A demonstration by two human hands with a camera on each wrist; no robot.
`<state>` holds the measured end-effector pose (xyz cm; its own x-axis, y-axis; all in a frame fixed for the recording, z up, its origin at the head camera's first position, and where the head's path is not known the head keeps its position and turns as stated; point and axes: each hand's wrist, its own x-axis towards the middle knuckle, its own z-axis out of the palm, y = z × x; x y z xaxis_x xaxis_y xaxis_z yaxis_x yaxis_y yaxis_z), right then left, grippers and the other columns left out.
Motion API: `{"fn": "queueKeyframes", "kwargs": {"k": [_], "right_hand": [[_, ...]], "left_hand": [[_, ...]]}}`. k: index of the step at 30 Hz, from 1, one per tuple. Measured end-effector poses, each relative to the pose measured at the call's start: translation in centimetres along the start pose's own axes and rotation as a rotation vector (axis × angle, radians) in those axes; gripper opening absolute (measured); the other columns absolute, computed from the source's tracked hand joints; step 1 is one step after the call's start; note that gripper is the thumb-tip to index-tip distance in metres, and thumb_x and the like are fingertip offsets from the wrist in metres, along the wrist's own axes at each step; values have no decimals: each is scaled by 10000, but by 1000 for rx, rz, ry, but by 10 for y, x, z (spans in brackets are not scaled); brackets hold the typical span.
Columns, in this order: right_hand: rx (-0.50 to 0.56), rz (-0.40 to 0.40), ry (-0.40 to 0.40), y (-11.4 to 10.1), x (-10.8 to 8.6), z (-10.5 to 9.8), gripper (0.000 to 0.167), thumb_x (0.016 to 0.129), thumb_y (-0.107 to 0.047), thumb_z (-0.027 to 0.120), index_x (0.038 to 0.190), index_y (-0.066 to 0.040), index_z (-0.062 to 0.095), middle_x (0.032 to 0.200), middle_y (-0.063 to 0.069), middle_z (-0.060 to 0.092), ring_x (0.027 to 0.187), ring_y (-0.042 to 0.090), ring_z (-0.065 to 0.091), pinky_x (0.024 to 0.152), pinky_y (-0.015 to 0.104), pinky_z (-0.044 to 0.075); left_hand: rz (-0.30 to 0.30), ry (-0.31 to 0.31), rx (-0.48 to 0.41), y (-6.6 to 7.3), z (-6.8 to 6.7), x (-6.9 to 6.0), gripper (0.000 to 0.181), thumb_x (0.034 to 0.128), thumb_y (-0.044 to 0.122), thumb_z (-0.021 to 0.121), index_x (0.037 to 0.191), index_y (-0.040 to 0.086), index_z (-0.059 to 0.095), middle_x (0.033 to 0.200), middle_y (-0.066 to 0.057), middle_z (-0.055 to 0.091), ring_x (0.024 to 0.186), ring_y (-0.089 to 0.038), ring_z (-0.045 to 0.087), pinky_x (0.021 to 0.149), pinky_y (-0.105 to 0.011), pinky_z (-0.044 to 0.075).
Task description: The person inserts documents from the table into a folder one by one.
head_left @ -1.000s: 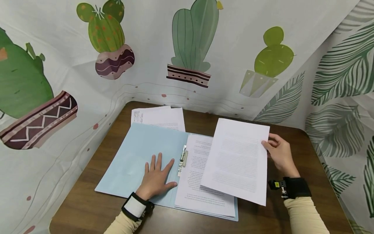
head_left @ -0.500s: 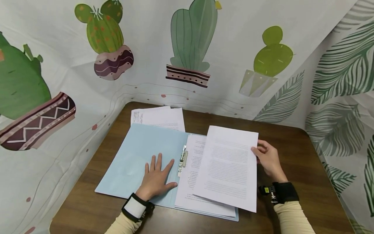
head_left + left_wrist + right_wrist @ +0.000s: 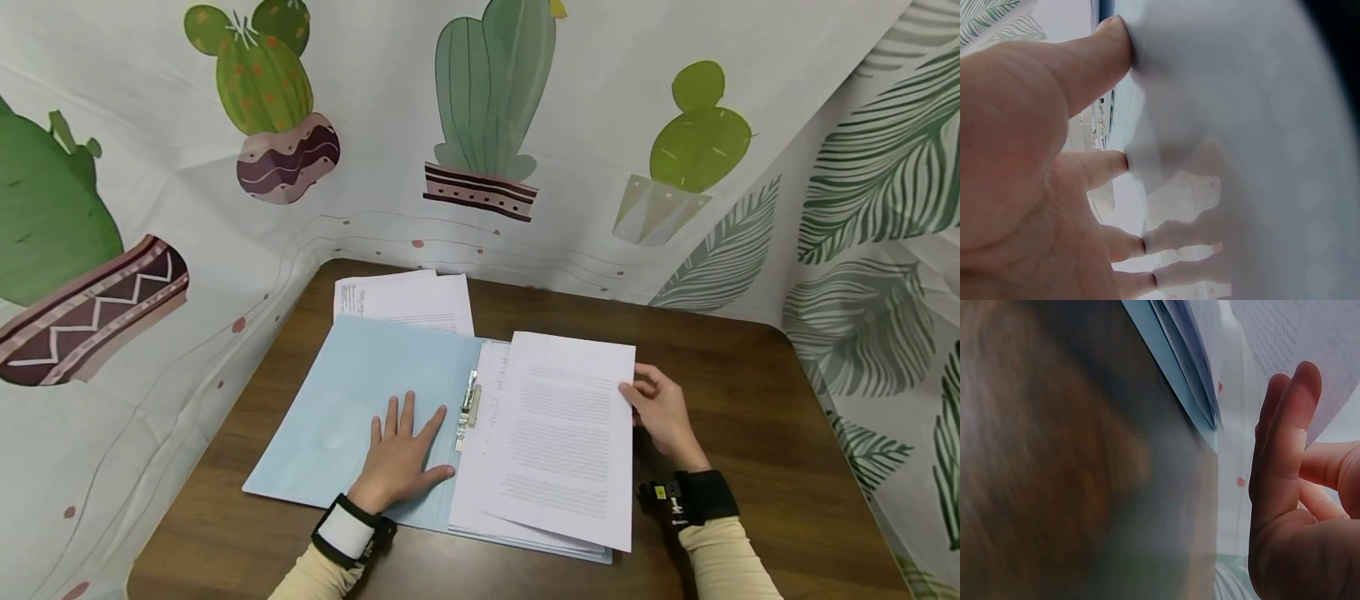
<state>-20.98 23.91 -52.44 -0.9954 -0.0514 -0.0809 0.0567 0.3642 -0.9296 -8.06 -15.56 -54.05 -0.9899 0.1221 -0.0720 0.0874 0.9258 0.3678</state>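
Note:
A light blue folder [image 3: 375, 367] lies spread on the table, with a metal clip [image 3: 468, 410] near its fold and printed pages on its right half. The left hand [image 3: 396, 460] rests on the left cover, fingers spread; the left wrist view shows the fingertips of this hand [image 3: 1054, 187] touching the smooth cover. Over the pages, a white sheet [image 3: 562, 433] is pinched at its right edge by the thumb and fingers of the right hand [image 3: 663, 415]. In the right wrist view the right hand [image 3: 1297, 500] holds the sheet [image 3: 1329, 356], raised off the folder's stack.
More printed papers [image 3: 450, 300] lie behind the folder, partly under its upper left edge. The brown wooden table [image 3: 735, 400] ends at a white cloth backdrop [image 3: 375, 100] printed with cacti and leaves.
The right hand has moved left and slightly toward the table's front with the sheet, which now covers more of the folder's pages. The left hand has stayed in place.

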Motion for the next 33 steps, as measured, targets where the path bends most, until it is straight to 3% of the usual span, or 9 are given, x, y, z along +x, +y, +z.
{"fn": "queueKeyframes", "kwargs": {"k": [20, 33], "right_hand": [[63, 10, -56, 4, -2, 37, 442, 1019, -120, 654, 1438, -67, 524, 1127, 226, 704, 726, 203, 665, 523, 338, 555], [-8, -17, -32, 2, 1, 44, 405, 1025, -114, 642, 1420, -98, 552, 1082, 200, 711, 733, 243, 644, 526, 327, 540]], "left_hand": [[5, 7, 10, -1, 1, 0, 873, 820, 516, 818, 1530, 121, 500, 1615, -368, 215, 1485, -605, 131, 1096, -795, 159], [3, 0, 9, -2, 2, 0, 874, 823, 520, 814, 1534, 124, 495, 1619, -366, 208, 1486, -605, 124, 1098, -795, 152]]}}
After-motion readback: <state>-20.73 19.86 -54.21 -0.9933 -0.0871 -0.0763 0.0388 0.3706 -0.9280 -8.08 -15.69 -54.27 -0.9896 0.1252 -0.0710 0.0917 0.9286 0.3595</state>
